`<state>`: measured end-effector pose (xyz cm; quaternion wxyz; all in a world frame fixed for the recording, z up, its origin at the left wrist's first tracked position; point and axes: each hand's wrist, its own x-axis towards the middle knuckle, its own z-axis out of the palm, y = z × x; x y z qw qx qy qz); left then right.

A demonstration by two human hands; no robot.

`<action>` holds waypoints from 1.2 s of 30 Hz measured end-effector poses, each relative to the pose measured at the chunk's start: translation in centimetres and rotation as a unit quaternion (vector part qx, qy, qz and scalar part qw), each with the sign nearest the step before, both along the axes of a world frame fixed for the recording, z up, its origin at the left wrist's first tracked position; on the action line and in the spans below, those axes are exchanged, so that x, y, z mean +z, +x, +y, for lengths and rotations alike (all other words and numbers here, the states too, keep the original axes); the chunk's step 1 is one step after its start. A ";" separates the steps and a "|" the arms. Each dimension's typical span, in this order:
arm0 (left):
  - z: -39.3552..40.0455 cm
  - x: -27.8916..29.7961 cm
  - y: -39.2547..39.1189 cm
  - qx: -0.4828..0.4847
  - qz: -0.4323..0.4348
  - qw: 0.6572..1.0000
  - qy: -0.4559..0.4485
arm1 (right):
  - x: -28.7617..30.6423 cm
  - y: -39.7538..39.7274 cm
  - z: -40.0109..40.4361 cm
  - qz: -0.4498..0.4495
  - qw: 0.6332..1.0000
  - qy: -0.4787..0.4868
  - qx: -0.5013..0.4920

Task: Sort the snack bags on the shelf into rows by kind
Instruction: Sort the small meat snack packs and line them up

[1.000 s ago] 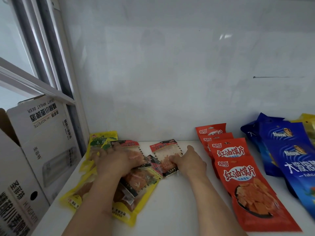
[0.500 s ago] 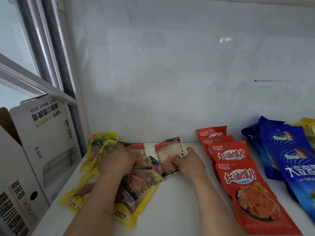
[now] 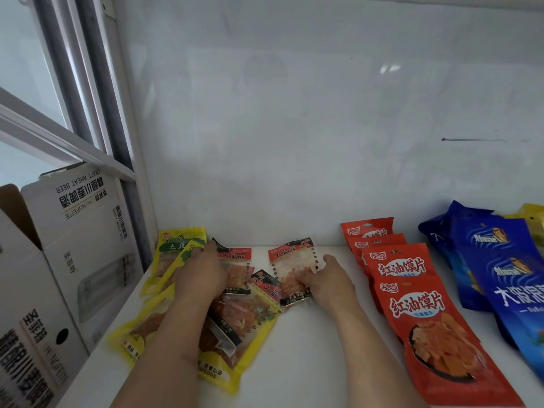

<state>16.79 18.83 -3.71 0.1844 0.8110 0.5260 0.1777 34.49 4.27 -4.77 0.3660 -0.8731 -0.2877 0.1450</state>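
The small clear packets are being separated from the yellow bags [image 3: 235, 343]. The right hand [image 3: 329, 281] has its fingers pressing 1 small packet [image 3: 291, 263] flat; the left hand [image 3: 200, 272] covers another [image 3: 235, 266], grip unclear. Next, likely line them up in a row

Single view: head-worn wide-angle camera, facing forward and down onto the white shelf [image 3: 309, 348]. Close range; both forearms enter from the bottom edge of the frame. Shelf's back edge meets the rear wall [image 3: 294, 128] at mid-height. Shelf's left edge and a cardboard box [image 3: 73, 245] at frame left. No second view.
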 end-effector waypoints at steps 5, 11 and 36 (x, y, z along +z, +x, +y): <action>0.4 0.3 -0.3 0.029 -0.043 0.999 -0.016 | -0.3 0.2 0.1 -0.004 1.000 0.003 -0.001; 0.7 0.5 -0.6 0.087 -0.053 0.995 -0.013 | -0.4 0.3 0.2 -0.010 1.000 0.007 0.003; -2.5 3.3 -0.5 -0.003 -0.499 0.789 -0.359 | -0.3 2.8 0.0 0.115 0.962 0.242 0.057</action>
